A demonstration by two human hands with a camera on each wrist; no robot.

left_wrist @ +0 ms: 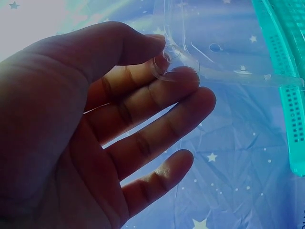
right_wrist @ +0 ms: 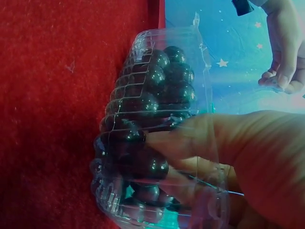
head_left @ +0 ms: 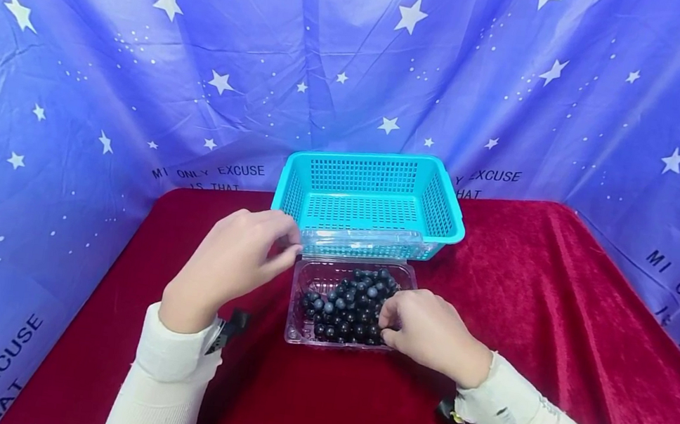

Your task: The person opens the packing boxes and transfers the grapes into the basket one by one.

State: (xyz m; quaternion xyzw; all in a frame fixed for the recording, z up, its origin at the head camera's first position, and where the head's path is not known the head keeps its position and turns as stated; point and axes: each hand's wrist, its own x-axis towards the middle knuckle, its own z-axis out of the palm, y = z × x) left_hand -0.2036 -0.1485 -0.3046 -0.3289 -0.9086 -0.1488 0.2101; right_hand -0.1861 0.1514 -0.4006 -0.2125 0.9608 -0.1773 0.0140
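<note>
Many dark grapes [head_left: 355, 306] touching right hand [head_left: 432, 333], left hand [head_left: 232, 262] pinching lid [head_left: 365, 238]

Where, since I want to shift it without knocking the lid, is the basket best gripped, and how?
Probably pinched at the right rim of the basket, from the right: it juts outward, and the lid the left hand holds stands before the near side.

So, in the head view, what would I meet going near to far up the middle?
Red cloth, clear container with dark round fruit in it, turquoise basket, starry blue backdrop.
</note>
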